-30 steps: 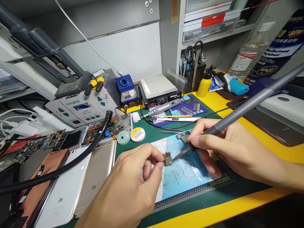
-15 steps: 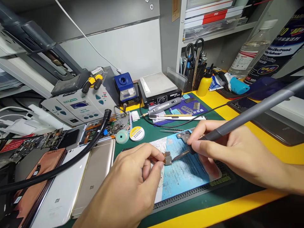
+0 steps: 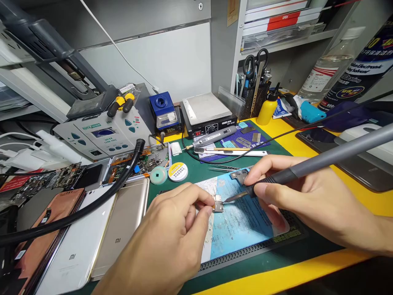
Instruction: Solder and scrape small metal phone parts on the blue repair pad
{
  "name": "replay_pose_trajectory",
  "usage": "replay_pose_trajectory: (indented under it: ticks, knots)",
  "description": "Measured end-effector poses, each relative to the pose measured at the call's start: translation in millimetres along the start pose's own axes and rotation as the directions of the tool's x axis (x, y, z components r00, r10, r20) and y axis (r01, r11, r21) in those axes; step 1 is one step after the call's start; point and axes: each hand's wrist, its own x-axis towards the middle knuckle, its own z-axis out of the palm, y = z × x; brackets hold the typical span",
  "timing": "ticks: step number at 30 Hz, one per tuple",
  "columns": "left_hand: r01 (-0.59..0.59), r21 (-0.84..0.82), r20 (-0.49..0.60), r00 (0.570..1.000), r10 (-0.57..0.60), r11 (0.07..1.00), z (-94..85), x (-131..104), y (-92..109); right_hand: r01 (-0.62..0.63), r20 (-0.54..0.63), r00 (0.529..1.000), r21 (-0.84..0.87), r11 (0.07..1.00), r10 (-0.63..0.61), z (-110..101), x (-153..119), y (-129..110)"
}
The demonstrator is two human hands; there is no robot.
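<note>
My left hand [image 3: 181, 225] pinches a small silvery metal part [image 3: 218, 205] with an orange edge, between thumb and forefinger. In my right hand [image 3: 294, 192] is a dark grey soldering iron [image 3: 325, 157], gripped like a pen. Its tip points left and meets, or nearly meets, the right edge of the small part; I cannot tell if they touch. Beneath both hands lies a glossy blue and white sheet [image 3: 236, 229], scuffed and marked. Another small metal and black piece [image 3: 239, 177] rests on the sheet's far edge, partly behind my right fingers.
Several phone backs [image 3: 119, 233] lie at left, crossed by a thick black hose [image 3: 101, 205]. Behind are a hot-air station [image 3: 104, 135], a blue soldering station [image 3: 161, 108], a heating plate [image 3: 205, 108], tweezers [image 3: 225, 168] and a yellow bottle [image 3: 267, 108]. A solder-paste tin [image 3: 178, 172] stands mid-table.
The iron's tip has shifted slightly up along the small part's right edge, and its handle sits a little lower at right. My left hand keeps its pinch. The view has moved slightly.
</note>
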Motion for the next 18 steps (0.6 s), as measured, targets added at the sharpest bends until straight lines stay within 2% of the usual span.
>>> replay_pose_trajectory:
  ticks: [3, 12, 18]
  knots:
    - [-0.021, -0.005, -0.009, 1.000, 0.021, 1.000, 1.3, 0.6, -1.5, 0.002, -0.009, 1.000, -0.012, 1.000, -0.002, -0.5, -0.6, 1.2]
    - [-0.217, 0.042, -0.049, 0.975, 0.219, 0.975, 2.7, 1.5, -8.0, 0.102, 0.027, 0.994, 0.028, 0.994, -0.103, 3.8, -4.2, 2.7]
    - [-0.257, 0.035, -0.043, 0.965, 0.259, 0.966, 3.6, -0.5, -10.6, 0.191, 0.011, 0.982, -0.080, 0.978, -0.191, 6.0, -4.2, -3.8]
